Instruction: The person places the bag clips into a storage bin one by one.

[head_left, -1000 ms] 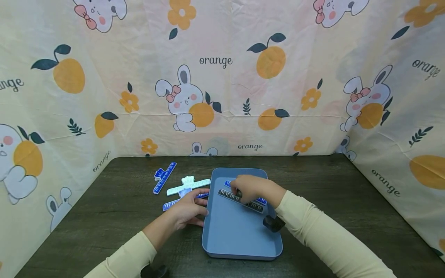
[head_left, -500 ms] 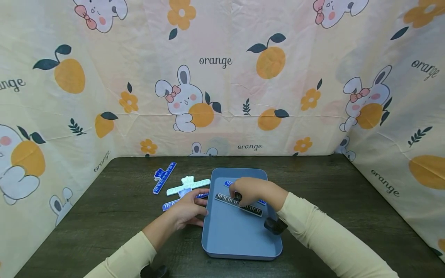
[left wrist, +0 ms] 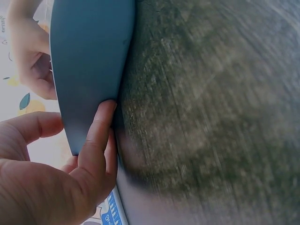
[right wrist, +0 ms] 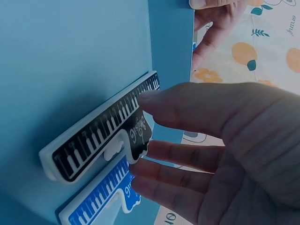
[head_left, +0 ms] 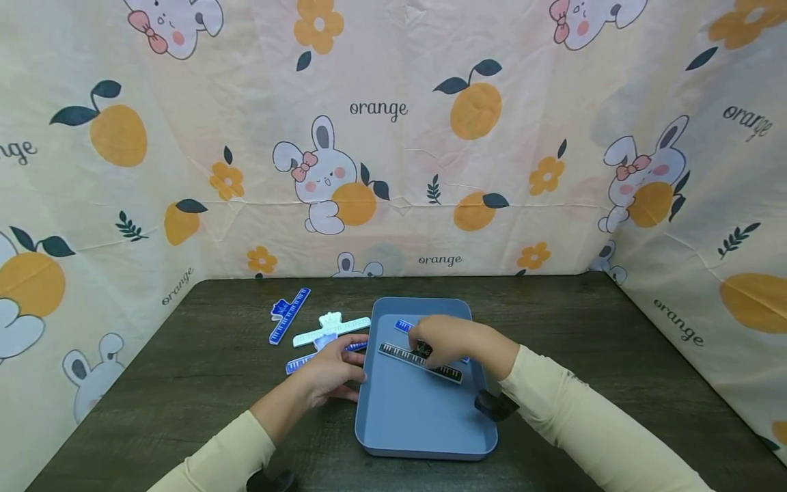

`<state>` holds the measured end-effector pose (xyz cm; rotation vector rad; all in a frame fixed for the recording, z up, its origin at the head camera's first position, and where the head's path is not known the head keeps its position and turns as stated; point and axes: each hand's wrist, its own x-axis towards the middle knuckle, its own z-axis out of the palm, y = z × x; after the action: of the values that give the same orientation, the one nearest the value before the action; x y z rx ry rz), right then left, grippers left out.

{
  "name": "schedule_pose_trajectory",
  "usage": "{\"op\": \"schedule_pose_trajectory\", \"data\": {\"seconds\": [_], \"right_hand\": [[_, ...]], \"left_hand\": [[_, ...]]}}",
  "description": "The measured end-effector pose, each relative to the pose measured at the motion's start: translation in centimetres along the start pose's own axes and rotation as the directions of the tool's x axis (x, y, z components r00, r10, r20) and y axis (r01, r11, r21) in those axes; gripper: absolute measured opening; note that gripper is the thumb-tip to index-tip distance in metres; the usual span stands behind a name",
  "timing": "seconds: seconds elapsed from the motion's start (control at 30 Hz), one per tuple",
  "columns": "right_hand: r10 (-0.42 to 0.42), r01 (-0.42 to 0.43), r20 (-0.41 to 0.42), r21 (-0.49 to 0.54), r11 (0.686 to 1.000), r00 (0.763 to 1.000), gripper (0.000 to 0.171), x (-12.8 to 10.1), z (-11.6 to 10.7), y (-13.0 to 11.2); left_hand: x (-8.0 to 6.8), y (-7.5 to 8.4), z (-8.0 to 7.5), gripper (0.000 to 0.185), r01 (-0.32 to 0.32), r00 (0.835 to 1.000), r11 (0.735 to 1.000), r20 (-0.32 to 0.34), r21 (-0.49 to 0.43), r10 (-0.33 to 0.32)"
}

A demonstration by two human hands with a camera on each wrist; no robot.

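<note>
A person's right hand [head_left: 451, 339], fingers loose, touches the black ruler [head_left: 420, 363] lying beside a blue ruler [right wrist: 101, 199] in the tray [head_left: 406, 424]. The left hand [head_left: 335, 372], fingers straight, steadies the tray's left edge; three rulers [head_left: 332, 330] lie on the tabletop [head_left: 184, 383] beside it, apparently yet to go in.

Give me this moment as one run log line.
left hand: rests on tray left rim | right hand: fingers touching black ruler in tray | blue ruler beside it

Even bright light; wrist views bluish, left blurred.
</note>
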<state>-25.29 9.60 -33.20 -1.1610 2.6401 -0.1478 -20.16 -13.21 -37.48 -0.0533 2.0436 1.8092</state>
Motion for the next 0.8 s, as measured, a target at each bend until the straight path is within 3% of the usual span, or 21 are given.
{"op": "schedule_pose_trajectory", "data": {"seconds": [0.17,0.5,0.8], "right_hand": [[-0.012,0.013,-0.032,0.006,1.0,0.999,0.023,-0.9,-0.1,0.2],[-0.03,0.037,-0.173,0.036,0.999,0.984,0.02,-3.1,0.1,0.9],[-0.06,0.085,-0.337,0.062,0.994,0.94,0.021,-5.5,0.4,2.2]], "left_hand": [[0.0,0.0,0.0,0.075,0.0,1.0,1.0,0.002,0.004,0.0],[-0.1,0.4,0.2,0.076,0.014,1.0,1.0,-0.013,0.02,-0.014],[-0.2,0.6,0.5,0.076,0.002,0.999,0.998,-0.039,0.057,0.0]]}}
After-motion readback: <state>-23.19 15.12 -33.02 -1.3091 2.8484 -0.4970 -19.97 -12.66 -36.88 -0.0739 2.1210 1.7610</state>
